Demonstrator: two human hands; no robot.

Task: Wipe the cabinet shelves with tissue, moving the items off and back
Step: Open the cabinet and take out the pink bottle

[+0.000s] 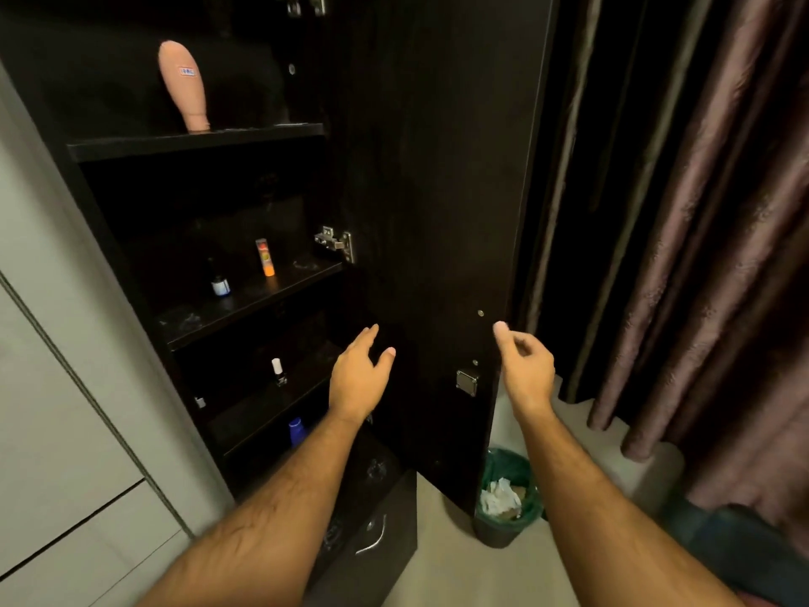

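Observation:
A dark cabinet stands open, its door swung out to the right. A pink bottle stands upside down on the top shelf. On the middle shelf stand an orange tube and a small dark bottle. A white-capped small bottle stands on a lower shelf, and a blue bottle below it. My left hand reaches forward, fingers relaxed, in front of the door's inner face, holding nothing. My right hand is at the door's outer edge with fingers loosely curled and nothing in it.
A green-lined bin with crumpled tissue stands on the floor below the door. Drawers with a metal handle sit under the shelves. A pale wardrobe panel is to the left, purple curtains to the right.

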